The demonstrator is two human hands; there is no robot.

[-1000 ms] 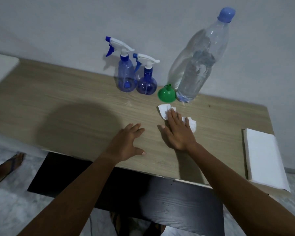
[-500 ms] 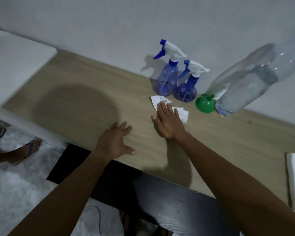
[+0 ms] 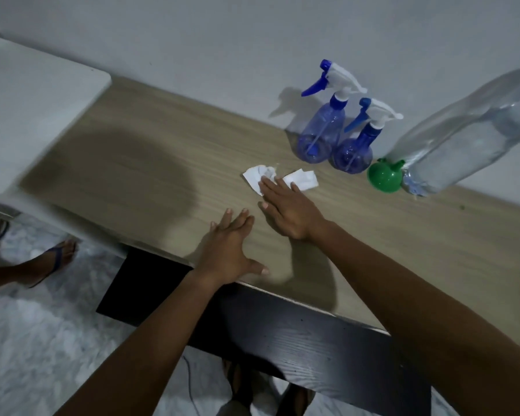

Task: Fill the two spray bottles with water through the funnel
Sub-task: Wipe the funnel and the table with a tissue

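Reference point: the green plastic funnel, which lay on its side on the pale wood-grain table, close to the wall.

Just right of the funnel stood the large clear plastic water bottle, partly filled. Its cap was out of view, so closure could not be confirmed. Just left of the funnel stood the shorter round-bodied blue spray bottle, and beyond it the taller blue translucent spray bottle. The two were touching or nearly so. Both carried white-and-blue trigger heads, and their fill levels could not be read.

The right hand lay flat with straight fingers, pressing a crumpled white tissue to the table, left of the funnel and nearer the person. The left hand rested open and spread, holding nothing, farther from the funnel at the table's front edge.

Judgement: the work in hand appeared to be wiping, not filling.

Risks noted:
1. A wipe carried toward the funnel could strike the spray bottles. They looked light and stood close, so one would likely topple the other.
2. The funnel, being round and unsupported, could roll if nudged.
3. The tall water bottle could tip if knocked, and if uncapped it would flood the table.
4. The thin tissue, once wet, could tear and leave shreds.
5. Damp fingers could slip when unscrewing the trigger heads.
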